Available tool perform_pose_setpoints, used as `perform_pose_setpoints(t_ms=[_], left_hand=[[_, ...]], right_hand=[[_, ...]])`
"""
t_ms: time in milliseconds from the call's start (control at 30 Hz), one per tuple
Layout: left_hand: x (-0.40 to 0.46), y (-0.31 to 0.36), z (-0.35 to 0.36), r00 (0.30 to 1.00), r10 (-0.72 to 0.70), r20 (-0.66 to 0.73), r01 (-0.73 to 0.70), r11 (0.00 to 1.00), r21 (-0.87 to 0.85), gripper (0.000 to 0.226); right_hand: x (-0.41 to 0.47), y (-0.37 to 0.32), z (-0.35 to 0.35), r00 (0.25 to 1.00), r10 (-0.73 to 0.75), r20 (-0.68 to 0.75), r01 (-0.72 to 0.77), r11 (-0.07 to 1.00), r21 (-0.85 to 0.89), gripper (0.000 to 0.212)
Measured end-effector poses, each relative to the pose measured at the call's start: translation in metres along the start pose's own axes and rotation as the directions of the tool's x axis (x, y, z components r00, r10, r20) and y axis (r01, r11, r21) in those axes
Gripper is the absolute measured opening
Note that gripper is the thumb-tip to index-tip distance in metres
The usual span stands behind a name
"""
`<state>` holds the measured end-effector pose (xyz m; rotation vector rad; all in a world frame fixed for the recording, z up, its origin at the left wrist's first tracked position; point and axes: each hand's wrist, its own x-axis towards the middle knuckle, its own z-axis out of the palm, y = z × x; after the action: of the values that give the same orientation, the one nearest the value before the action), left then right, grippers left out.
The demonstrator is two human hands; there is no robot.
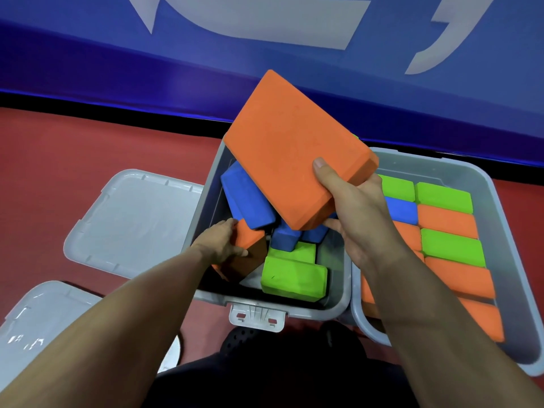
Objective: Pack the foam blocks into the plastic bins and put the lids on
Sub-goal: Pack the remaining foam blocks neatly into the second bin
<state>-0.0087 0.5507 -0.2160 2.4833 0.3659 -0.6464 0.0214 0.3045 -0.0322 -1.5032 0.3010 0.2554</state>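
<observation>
Right hand (357,214) grip holding orange block (291,148) above bin (203,201), left hand (222,242) gripping orange block inside (250,235)

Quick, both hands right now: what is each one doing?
Left hand: grips a small orange block inside the middle bin.
Right hand: holds the big orange block tilted above that bin.

Bright, even light; sharp centre, wide-angle bending at edges.
</observation>
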Motion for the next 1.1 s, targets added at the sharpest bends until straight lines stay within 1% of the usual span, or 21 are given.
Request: perform_pose_setpoints(t_ms=[100, 200, 333, 433, 533, 633, 733, 833, 933, 1033, 1100], left_hand=[[-0.006, -0.003, -0.004, 1.0, 0.013, 0.013, -0.013, 1.0, 0.017, 0.099], [-0.012, -0.002, -0.009, 0.999, 0.048, 0.021, -0.049, 0.998, 0.034, 0.098], [-0.021, 0.0, -0.012, 0.997, 0.082, 0.001, -0.081, 0.984, 0.156, 0.1], [-0.025, 0.006, -0.017, 0.996, 0.088, -0.001, -0.086, 0.979, 0.187, 0.101], [-0.031, 0.009, -0.024, 0.997, 0.076, 0.022, -0.079, 0.982, 0.172, 0.102], [-0.041, 0.007, -0.026, 0.997, 0.071, 0.023, -0.074, 0.985, 0.158, 0.103], [-0.049, 0.003, -0.021, 0.997, 0.07, -0.009, -0.068, 0.986, 0.153, 0.102], [-0.051, 0.004, -0.018, 0.997, 0.075, -0.019, -0.072, 0.988, 0.14, 0.103], [-0.05, 0.003, -0.014, 0.997, 0.074, -0.011, -0.073, 0.99, 0.124, 0.103], [-0.049, 0.0, -0.01, 0.997, 0.068, -0.023, -0.065, 0.992, 0.107, 0.103], [-0.049, -0.002, -0.008, 0.997, 0.074, -0.033, -0.07, 0.993, 0.097, 0.102]], right_hand=[[0.0, 0.0, 0.0, 1.0, -0.003, 0.007, 0.003, 1.0, -0.005, 0.095], [-0.002, -0.001, 0.0, 1.0, 0.008, 0.022, -0.008, 1.0, 0.004, 0.091], [-0.003, -0.002, 0.001, 0.999, 0.007, 0.031, -0.008, 0.999, 0.038, 0.088], [-0.004, -0.002, 0.0, 0.999, 0.01, 0.036, -0.012, 0.998, 0.054, 0.086], [-0.004, 0.001, -0.002, 0.994, 0.097, 0.056, -0.103, 0.987, 0.125, 0.078], [-0.002, 0.003, -0.004, 0.971, 0.23, 0.07, -0.24, 0.94, 0.241, 0.082], [-0.003, 0.0, 0.003, 0.944, 0.308, 0.119, -0.329, 0.907, 0.264, 0.078], [-0.008, 0.003, 0.018, 0.95, 0.273, 0.155, -0.309, 0.898, 0.313, 0.079], [-0.005, 0.004, 0.035, 0.96, 0.238, 0.145, -0.274, 0.903, 0.331, 0.08], [0.016, -0.009, 0.047, 0.965, 0.223, 0.136, -0.258, 0.894, 0.368, 0.071], [0.032, -0.021, 0.054, 0.96, 0.244, 0.135, -0.276, 0.9, 0.338, 0.069]])
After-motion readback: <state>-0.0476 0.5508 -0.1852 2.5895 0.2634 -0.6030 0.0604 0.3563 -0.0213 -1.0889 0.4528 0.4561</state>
